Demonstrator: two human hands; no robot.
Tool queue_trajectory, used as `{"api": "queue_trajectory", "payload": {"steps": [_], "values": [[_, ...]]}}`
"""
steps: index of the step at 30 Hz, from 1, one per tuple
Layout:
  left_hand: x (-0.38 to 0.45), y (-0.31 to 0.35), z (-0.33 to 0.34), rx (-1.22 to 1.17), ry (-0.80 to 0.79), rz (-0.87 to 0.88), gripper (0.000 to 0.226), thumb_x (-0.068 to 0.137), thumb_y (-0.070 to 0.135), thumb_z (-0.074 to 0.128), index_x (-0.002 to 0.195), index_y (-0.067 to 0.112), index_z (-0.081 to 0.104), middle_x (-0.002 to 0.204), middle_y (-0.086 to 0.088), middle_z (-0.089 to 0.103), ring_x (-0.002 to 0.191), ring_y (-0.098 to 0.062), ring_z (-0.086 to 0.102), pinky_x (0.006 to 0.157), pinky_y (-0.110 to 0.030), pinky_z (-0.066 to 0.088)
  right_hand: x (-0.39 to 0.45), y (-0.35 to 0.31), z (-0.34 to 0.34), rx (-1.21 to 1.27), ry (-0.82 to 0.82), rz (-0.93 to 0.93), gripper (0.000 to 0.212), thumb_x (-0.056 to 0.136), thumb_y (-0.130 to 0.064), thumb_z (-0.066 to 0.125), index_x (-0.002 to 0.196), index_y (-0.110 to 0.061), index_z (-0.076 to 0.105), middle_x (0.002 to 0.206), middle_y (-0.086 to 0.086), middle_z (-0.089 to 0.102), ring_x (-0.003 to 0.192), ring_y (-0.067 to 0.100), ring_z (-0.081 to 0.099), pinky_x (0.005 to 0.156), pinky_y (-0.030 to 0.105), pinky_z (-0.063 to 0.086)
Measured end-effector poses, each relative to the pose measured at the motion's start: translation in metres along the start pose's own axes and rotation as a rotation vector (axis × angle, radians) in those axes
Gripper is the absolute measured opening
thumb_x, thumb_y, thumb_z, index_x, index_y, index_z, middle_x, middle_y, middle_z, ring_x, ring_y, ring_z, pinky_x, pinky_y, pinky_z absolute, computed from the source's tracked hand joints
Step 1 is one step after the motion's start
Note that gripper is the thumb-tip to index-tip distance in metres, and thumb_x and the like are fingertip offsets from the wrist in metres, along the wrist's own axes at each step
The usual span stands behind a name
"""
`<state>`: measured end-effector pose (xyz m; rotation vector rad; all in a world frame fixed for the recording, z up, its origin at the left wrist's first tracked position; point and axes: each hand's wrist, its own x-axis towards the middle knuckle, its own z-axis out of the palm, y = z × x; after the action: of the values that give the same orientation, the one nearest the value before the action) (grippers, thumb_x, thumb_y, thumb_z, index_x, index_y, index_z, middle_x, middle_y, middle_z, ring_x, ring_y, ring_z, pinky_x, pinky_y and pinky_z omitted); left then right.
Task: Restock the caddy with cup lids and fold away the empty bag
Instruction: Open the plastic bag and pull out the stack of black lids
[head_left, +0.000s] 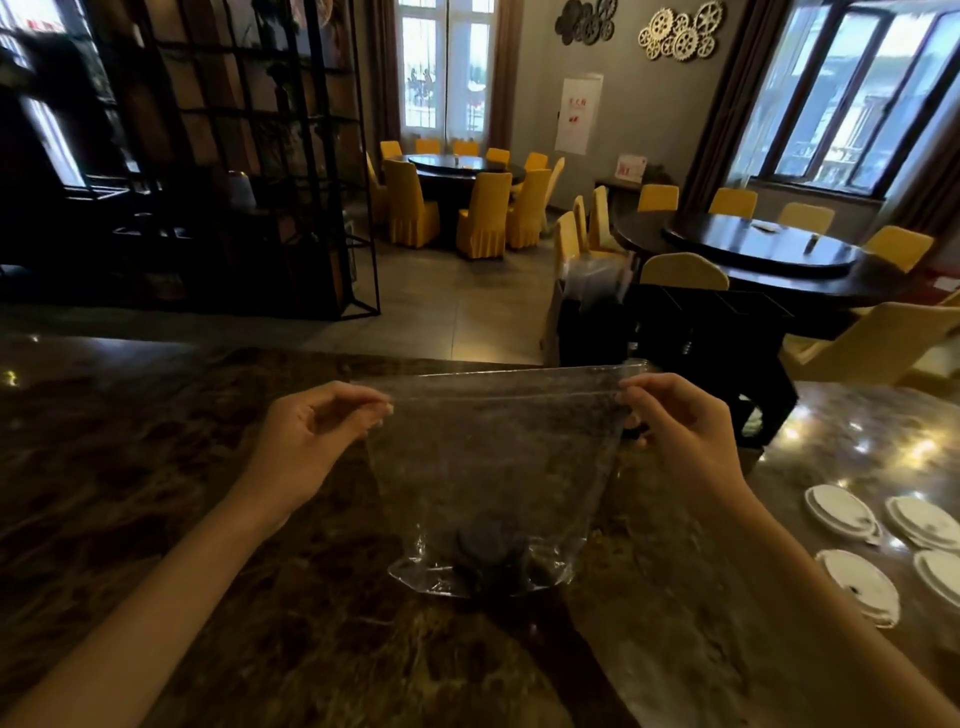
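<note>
From the head camera, both hands hold a clear plastic bag (493, 467) up over the dark marble counter (156, 467), stretched flat between them by its top corners. The left hand (317, 441) pinches the left corner between thumb and fingertips, and the right hand (680, 431) pinches the right corner the same way; the other fingers curl loosely. The bag hangs to a crumpled bottom edge near the counter, where a dark round shape shows through the film; whether it is inside the bag or beneath it cannot be told. The bag looks very light, limp and slick, so it should sag, cling and slip unless gripped at corners or edges and pressed flat on the counter for each fold. Several white cup lids (857, 587) lie loose on the counter well to the right; they look thin, light and easy to stack, best taken by the rim. The black caddy (675, 332) stands at the far edge of the counter beyond the right hand, its compartments too dark to read.
</note>
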<state>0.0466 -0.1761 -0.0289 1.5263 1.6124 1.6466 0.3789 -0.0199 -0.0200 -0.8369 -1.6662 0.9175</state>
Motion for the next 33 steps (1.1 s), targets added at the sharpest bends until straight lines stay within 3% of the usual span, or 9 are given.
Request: {"api": "queue_trajectory", "payload": {"steps": [11,14,19,22,24,27,30,33], "values": [[-0.046,-0.004,-0.002,-0.072,-0.061,-0.039,0.020,0.081,0.035,0.073,0.101,0.036,0.075,0.103,0.007,0.077,0.099,-0.009,0.072,0.087,-0.021,0.057,-0.051,0.001,0.002,0.010,0.031,0.083,0.015,0.100,-0.016,0.064,0.109,-0.024,0.072,0.099,-0.004,0.077,0.082,0.011,0.071,0.061,0.019,0.056],[-0.050,0.000,-0.002,-0.104,-0.107,-0.043,0.025,0.081,0.030,0.074,0.106,0.035,0.073,0.106,0.006,0.076,0.102,-0.008,0.071,0.084,-0.014,0.054,-0.057,-0.008,0.005,0.019,0.127,0.075,0.019,0.099,-0.016,0.065,0.116,-0.025,0.067,0.106,-0.003,0.074,0.085,0.007,0.072,0.061,0.017,0.056],[-0.050,0.000,-0.004,-0.112,-0.072,-0.044,0.027,0.086,0.012,0.075,0.106,0.029,0.072,0.107,0.002,0.075,0.102,-0.013,0.071,0.088,-0.020,0.055,-0.078,-0.040,0.028,-0.130,0.397,-0.132,0.036,0.097,-0.010,0.065,0.123,-0.031,0.053,0.119,0.001,0.065,0.089,0.009,0.066,0.070,0.010,0.053],[-0.051,-0.001,-0.005,-0.115,-0.027,-0.035,0.024,0.086,0.013,0.075,0.101,0.031,0.073,0.106,0.003,0.075,0.100,-0.015,0.072,0.087,-0.021,0.056,-0.093,-0.060,0.058,-0.224,0.298,-0.357,0.034,0.094,0.004,0.061,0.115,-0.022,0.057,0.108,0.007,0.062,0.086,0.012,0.064,0.067,0.012,0.053],[-0.052,-0.002,-0.007,-0.120,0.014,-0.022,0.021,0.086,0.012,0.076,0.098,0.030,0.074,0.103,0.003,0.076,0.098,-0.016,0.073,0.084,-0.020,0.057,-0.100,-0.066,0.081,-0.289,0.172,-0.468,0.024,0.087,0.002,0.062,0.105,-0.014,0.064,0.104,0.005,0.060,0.086,0.014,0.064,0.069,0.019,0.056],[-0.053,-0.002,-0.009,-0.143,0.040,-0.009,0.018,0.087,0.013,0.075,0.097,0.028,0.076,0.101,0.002,0.077,0.098,-0.017,0.073,0.084,-0.021,0.057,-0.107,-0.069,0.117,-0.301,0.015,-0.486,0.024,0.089,-0.014,0.058,0.106,-0.002,0.070,0.107,0.005,0.063,0.091,0.019,0.067,0.072,0.033,0.061],[-0.055,0.000,-0.009,-0.156,0.028,-0.015,0.018,0.088,0.014,0.074,0.098,0.028,0.077,0.101,0.003,0.078,0.099,-0.015,0.073,0.086,-0.022,0.057,-0.110,-0.071,0.149,-0.282,-0.073,-0.465,0.031,0.093,-0.022,0.060,0.118,-0.006,0.069,0.117,0.003,0.062,0.100,0.013,0.065,0.079,0.030,0.060],[-0.057,0.005,-0.010,-0.156,0.015,-0.011,0.015,0.088,0.018,0.072,0.099,0.025,0.078,0.100,0.005,0.078,0.099,-0.014,0.073,0.084,-0.020,0.057,-0.111,-0.068,0.170,-0.279,-0.059,-0.466,0.036,0.095,-0.028,0.064,0.125,-0.008,0.068,0.122,0.003,0.062,0.104,0.011,0.064,0.082,0.025,0.059]]}}
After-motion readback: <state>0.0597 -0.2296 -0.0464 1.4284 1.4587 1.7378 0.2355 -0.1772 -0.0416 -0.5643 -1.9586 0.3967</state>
